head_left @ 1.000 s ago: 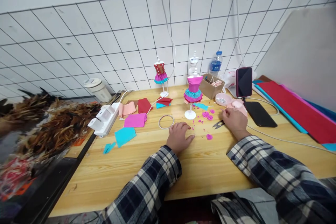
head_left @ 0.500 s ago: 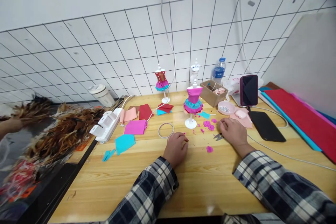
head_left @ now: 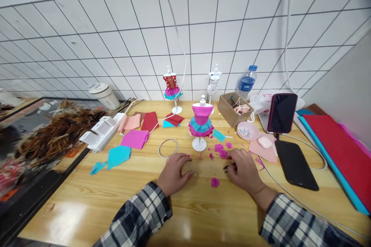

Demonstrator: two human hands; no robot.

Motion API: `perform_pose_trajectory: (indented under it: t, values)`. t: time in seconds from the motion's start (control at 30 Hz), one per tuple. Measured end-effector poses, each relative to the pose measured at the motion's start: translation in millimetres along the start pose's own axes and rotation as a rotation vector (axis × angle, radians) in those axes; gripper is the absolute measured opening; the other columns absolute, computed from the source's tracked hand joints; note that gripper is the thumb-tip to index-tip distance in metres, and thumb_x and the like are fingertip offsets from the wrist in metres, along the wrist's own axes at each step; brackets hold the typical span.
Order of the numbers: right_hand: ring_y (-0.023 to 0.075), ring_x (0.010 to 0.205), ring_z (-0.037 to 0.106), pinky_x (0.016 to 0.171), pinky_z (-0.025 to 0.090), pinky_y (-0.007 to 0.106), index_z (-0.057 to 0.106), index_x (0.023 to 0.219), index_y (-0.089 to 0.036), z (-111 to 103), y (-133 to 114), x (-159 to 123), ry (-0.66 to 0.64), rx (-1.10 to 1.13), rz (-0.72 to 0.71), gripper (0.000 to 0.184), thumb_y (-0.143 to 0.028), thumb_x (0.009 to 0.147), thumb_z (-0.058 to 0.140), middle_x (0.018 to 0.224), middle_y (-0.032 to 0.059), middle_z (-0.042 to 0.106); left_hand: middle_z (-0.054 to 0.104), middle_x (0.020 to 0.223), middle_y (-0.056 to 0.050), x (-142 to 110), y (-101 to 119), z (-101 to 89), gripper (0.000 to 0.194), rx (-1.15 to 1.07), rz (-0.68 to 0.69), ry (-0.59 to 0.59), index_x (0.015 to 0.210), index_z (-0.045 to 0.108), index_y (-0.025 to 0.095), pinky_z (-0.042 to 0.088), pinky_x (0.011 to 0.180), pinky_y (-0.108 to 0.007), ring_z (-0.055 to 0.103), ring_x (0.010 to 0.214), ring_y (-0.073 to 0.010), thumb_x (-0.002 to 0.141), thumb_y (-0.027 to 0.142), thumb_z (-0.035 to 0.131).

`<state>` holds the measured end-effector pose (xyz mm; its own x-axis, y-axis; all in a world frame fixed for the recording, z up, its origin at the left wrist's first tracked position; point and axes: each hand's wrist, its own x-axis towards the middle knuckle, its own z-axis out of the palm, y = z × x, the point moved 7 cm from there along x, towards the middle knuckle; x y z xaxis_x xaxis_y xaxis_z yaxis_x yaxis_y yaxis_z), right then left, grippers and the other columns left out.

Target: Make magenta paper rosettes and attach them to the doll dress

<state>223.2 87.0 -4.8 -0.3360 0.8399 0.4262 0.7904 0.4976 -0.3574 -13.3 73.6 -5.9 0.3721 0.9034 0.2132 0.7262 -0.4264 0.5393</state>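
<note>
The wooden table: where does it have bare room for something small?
The table is bare between left sleeve and right sleeve, nearer than the lone magenta scrap, and left of the left sleeve, nearer than the cyan sheet. Crowded: around the box, bowl and phone, and among the scraps beside the right hand.

Snips: dark, mostly hidden by right hand, tips pointing left. Crumpled magenta scraps loose on counter nearby.

You get bright, even light, with white glare on the glossy pale wooden tabletop; wide-angle distortion slants the white tiled wall toward its edges.
</note>
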Motion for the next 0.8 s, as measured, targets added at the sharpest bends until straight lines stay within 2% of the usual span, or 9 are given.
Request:
perform_pose_trajectory:
  t: [0.13,0.2,0.27,0.33,0.4,0.53,0.67,0.8]
  values:
    - [0.023,0.087,0.053,0.079,0.038,0.038,0.059,0.095,-0.02,5,-30,-3,-0.099,0.117,-0.168,0.018,-0.016,0.079,0.051,0.09,0.006,0.062,0.056,0.125,-0.014,2,2,1.4,0.063,0.066,-0.006,-0.047,0.123,0.053,0.022,0.041,0.099,-0.052,0.051,0.116,-0.0316,0.071,0.049,0.073]
    - [0.0232,0.092,0.054,0.083,0.039,0.038,0.059,0.105,-0.02,3,-31,7,-0.107,0.127,-0.144,0.024,-0.017,0.084,0.049,0.098,0.0071,0.064,0.055,0.127,-0.014,3,2,2.1,0.073,0.082,-0.02,-0.06,0.126,0.051,0.022,0.04,0.1,-0.053,0.05,0.118,-0.0327,0.066,0.054,0.076]
    - [0.0246,0.099,0.054,0.086,0.039,0.04,0.057,0.117,-0.02,2,-25,23,-0.147,0.081,-0.143,0.031,-0.018,0.086,0.049,0.109,0.0094,0.063,0.055,0.127,-0.014,4,1,2.1,0.075,0.079,-0.034,-0.06,0.127,0.051,0.022,0.041,0.1,-0.052,0.051,0.118,-0.0321,0.065,0.056,0.076]
    - [0.0251,0.099,0.055,0.086,0.041,0.039,0.056,0.122,-0.021,3,-15,42,-0.201,-0.003,-0.185,0.036,-0.016,0.087,0.049,0.115,0.0105,0.062,0.056,0.125,-0.014,3,0,0.9,0.072,0.07,-0.05,-0.039,0.126,0.052,0.022,0.042,0.1,-0.05,0.052,0.116,-0.0309,0.067,0.056,0.075]
    - [0.0249,0.093,0.056,0.081,0.042,0.038,0.061,0.114,-0.022,8,-1,56,-0.262,-0.068,-0.211,0.03,-0.021,0.085,0.054,0.11,0.0102,0.064,0.057,0.123,-0.014,2,-1,-1.3,0.068,0.064,-0.07,0.0,0.127,0.052,0.022,0.043,0.1,-0.049,0.052,0.116,-0.0302,0.07,0.053,0.073]
    - [0.0235,0.088,0.058,0.077,0.044,0.036,0.066,0.099,-0.023,15,20,55,-0.331,-0.07,-0.213,0.016,-0.025,0.085,0.059,0.095,0.0074,0.066,0.058,0.12,-0.013,0,-1,-3.1,0.053,0.051,-0.084,0.031,0.121,0.057,0.023,0.043,0.099,-0.047,0.053,0.114,-0.0287,0.075,0.046,0.071]
    - [0.0216,0.083,0.059,0.074,0.045,0.034,0.068,0.093,-0.024,4,32,47,-0.295,0.007,-0.131,0.016,-0.028,0.089,0.053,0.088,0.0052,0.066,0.06,0.116,-0.012,1,2,-4.3,0.04,0.043,-0.074,0.035,0.112,0.061,0.023,0.045,0.097,-0.045,0.055,0.11,-0.027,0.077,0.04,0.069]
    - [0.0207,0.081,0.061,0.07,0.046,0.032,0.067,0.087,-0.022,-20,47,56,-0.181,0.103,0.037,0.018,-0.032,0.089,0.053,0.086,0.0044,0.068,0.06,0.115,-0.012,2,4,-3.9,0.036,0.046,-0.051,0.037,0.111,0.061,0.023,0.045,0.096,-0.043,0.056,0.108,-0.0256,0.079,0.039,0.067]
